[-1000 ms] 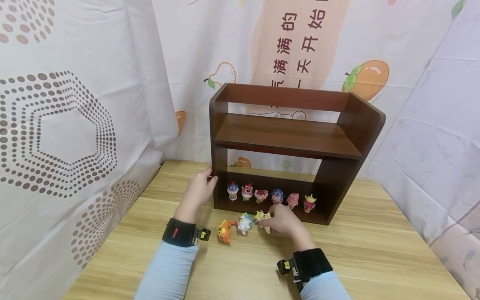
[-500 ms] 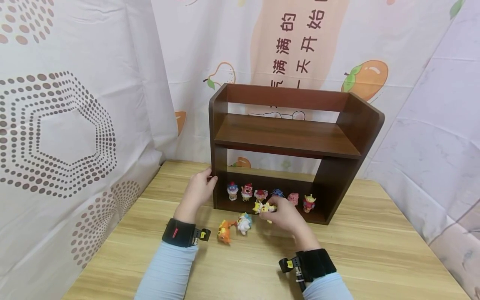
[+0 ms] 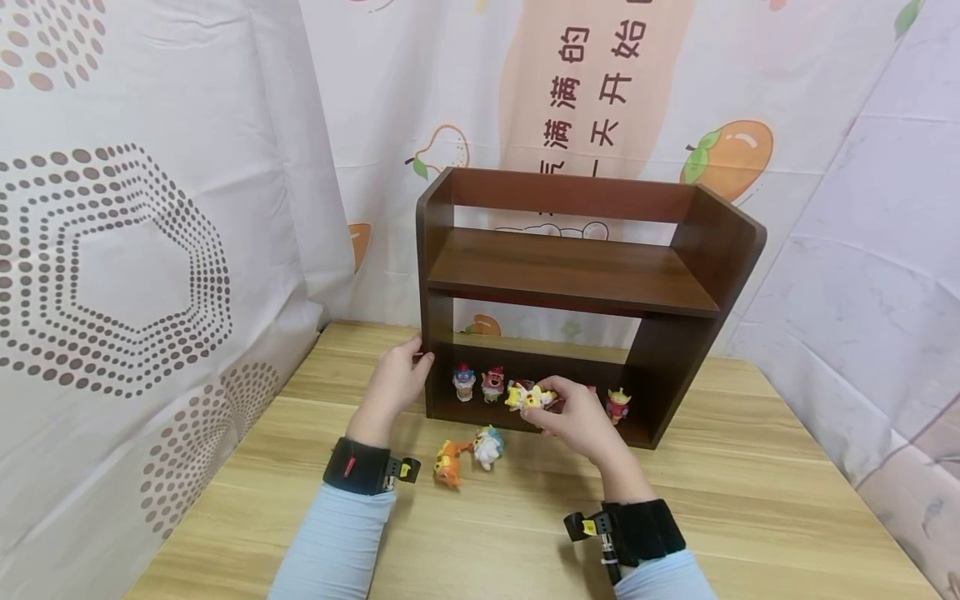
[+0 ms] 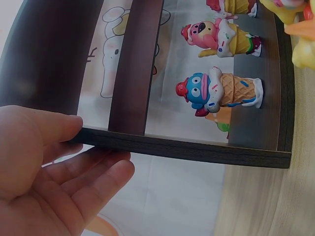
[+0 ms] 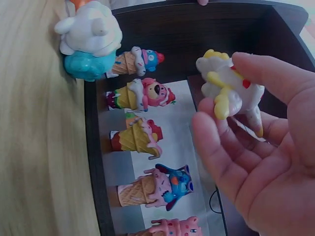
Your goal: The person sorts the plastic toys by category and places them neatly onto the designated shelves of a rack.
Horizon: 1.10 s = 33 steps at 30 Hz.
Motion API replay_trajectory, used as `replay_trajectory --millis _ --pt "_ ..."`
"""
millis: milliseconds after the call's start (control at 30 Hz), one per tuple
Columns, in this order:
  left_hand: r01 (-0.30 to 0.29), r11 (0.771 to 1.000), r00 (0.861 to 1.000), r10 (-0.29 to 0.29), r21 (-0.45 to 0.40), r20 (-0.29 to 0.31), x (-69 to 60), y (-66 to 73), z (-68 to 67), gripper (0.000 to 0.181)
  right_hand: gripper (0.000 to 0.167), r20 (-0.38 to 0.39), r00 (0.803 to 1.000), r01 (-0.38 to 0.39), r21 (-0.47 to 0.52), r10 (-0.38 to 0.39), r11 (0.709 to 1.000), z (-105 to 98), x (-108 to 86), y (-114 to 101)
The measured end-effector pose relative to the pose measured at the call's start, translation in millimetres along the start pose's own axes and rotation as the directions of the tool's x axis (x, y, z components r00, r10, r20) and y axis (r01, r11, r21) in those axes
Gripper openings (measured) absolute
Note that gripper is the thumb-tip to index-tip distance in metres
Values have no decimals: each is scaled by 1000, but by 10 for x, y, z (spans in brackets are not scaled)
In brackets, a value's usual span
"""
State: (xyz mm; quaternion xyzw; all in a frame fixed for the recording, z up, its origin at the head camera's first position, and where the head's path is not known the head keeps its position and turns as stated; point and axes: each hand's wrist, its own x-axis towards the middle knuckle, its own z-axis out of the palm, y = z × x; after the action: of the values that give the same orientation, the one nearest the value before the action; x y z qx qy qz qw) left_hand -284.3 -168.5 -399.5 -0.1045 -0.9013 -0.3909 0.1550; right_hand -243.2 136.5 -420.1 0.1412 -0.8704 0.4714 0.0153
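My right hand (image 3: 585, 421) pinches a yellow-and-white toy figurine (image 5: 238, 91) between thumb and fingers, raised in front of the lower shelf. At the left side panel of a dark brown wooden shelf unit (image 3: 573, 271), my left hand (image 3: 397, 379) holds the panel's edge, thumb on one face and fingers on the other. Several ice-cream-cone figurines stand in a row on the lower shelf, among them a blue one with a red hat (image 4: 216, 91) and a pink bear (image 4: 224, 38). The held figurine and right hand hide the middle of that row in the head view.
On the table (image 3: 480, 542), in front of the unit, lie an orange figurine (image 3: 448, 463) and a white-and-teal figurine (image 3: 488, 447). The upper shelf board (image 3: 570, 262) bears nothing visible. A printed curtain (image 3: 375, 100) hangs behind and at the sides.
My right hand has lifted the yellow-and-white figurine off the table and raised it to the lower shelf's front. The left hand stays at the side panel.
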Motion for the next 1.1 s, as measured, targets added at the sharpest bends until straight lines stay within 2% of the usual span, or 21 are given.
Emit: replay_trajectory --millis 367,667,933,1100 --pt "-8 1000 1000 8 3 -8 5 -5 7 44 47 -33 999 22 37 -21 999 -96 -6 -2" --pt "3 1000 1000 -3 5 -3 6 -3 10 45 49 -71 996 61 -8 -62 998 -182 -31 -11" --pt "-27 999 999 29 43 -28 9 -8 11 44 50 -104 993 51 -50 -56 997 -268 -61 1" --pt "-19 999 1000 20 35 -19 5 -8 4 45 49 -128 990 55 -57 -62 997 -331 -81 -16"
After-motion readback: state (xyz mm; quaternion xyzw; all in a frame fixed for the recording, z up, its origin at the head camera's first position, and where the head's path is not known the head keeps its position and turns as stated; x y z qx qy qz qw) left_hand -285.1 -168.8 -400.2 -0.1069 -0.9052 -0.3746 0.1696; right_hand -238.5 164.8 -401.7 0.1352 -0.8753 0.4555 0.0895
